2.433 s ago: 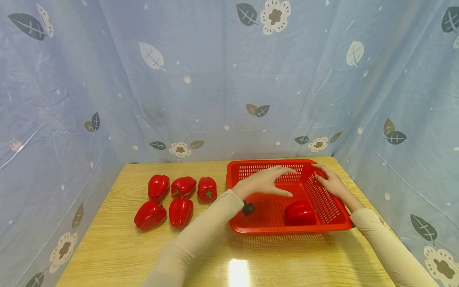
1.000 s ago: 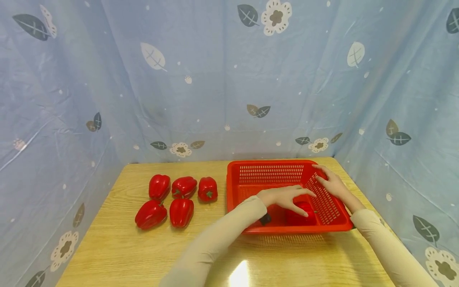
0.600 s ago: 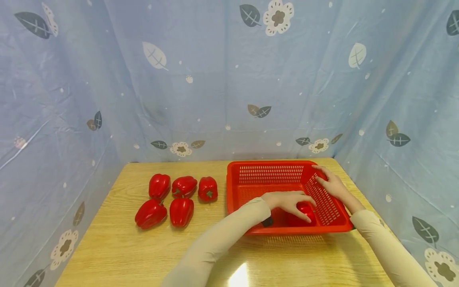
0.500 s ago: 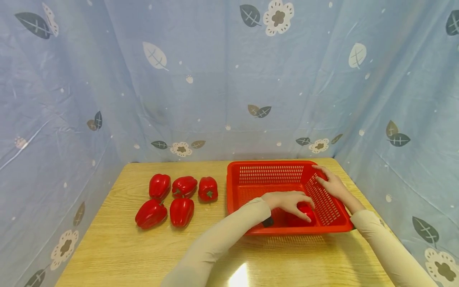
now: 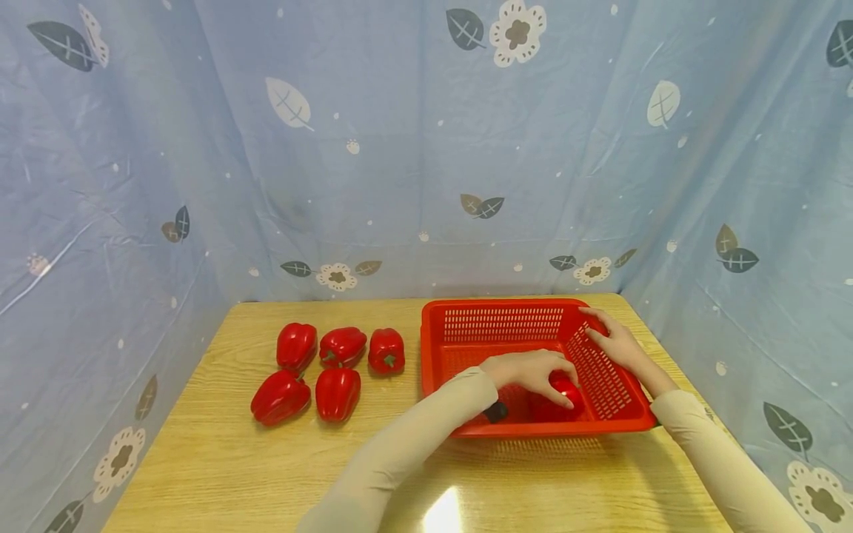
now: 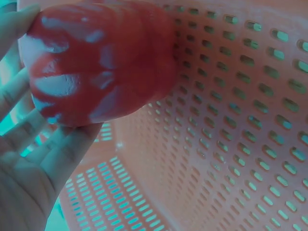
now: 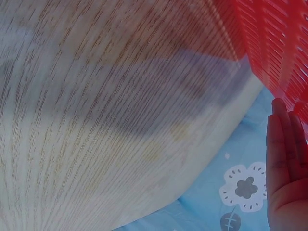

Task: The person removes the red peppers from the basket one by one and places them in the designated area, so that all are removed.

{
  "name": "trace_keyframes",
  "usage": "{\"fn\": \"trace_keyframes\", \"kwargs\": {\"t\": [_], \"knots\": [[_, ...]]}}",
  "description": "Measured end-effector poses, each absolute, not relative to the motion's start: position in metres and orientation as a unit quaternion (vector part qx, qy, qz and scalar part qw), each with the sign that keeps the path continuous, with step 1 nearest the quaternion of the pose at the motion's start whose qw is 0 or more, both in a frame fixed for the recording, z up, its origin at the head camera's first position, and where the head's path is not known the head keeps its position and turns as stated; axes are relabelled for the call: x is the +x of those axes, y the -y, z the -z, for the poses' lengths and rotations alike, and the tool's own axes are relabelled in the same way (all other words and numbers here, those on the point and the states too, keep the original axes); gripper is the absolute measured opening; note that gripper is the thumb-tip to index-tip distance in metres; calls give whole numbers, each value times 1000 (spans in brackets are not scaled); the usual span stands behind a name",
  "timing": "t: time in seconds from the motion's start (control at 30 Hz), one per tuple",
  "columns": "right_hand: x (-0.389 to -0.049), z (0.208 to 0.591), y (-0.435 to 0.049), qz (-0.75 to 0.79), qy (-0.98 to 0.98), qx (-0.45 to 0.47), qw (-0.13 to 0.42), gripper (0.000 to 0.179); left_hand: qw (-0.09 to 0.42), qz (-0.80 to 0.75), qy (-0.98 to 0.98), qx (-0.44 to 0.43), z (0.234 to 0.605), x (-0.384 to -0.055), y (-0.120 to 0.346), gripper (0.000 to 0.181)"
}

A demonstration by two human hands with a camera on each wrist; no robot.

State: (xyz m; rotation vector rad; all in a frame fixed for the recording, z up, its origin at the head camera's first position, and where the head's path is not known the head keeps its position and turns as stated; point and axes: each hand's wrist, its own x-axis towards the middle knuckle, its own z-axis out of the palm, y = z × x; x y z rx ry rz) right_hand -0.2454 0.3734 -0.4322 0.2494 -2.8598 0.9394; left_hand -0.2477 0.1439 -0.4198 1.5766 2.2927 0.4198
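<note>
My left hand reaches into a red plastic basket and grips a glossy red bell pepper near the front right. In the left wrist view the fingers curve around one end of this bell pepper, close beside the slotted wall; its underside is partly hidden. My right hand lies along the right rim of the basket, thumb toward the inside. Seen from the right wrist, its fingers are straight against the outer wall.
Several more red bell peppers lie grouped on the wooden table, left of the basket. A blue patterned curtain surrounds the table at the back and sides. A black wrist camera sits under the left wrist.
My left hand has moved right and down onto the bell pepper in the basket, closed around it and shifted it slightly left. The right hand stays at the rim.
</note>
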Motion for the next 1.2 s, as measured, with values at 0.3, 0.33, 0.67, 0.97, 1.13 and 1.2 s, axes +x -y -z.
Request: {"fn": "trace_keyframes", "kwargs": {"t": [0.3,0.33,0.67,0.97,1.13,1.2], "knots": [[-244,430,-372,-309,946,80,54,45,152,-185,-802,547,410,-246,-130,40],[-244,430,-372,-307,947,80,56,44,151,-189,-803,545,409,-246,-129,40],[-244,429,-372,-309,945,85,63,44,144,-217,-807,530,397,-240,-118,40],[-242,428,-370,-304,947,82,64,44,128,-251,-802,527,391,-238,-103,38],[-243,430,-371,-305,947,82,62,44,124,-276,-800,518,388,-237,-95,38],[-243,431,-371,-307,946,82,62,44,122,-287,-799,514,388,-236,-92,38]]}}
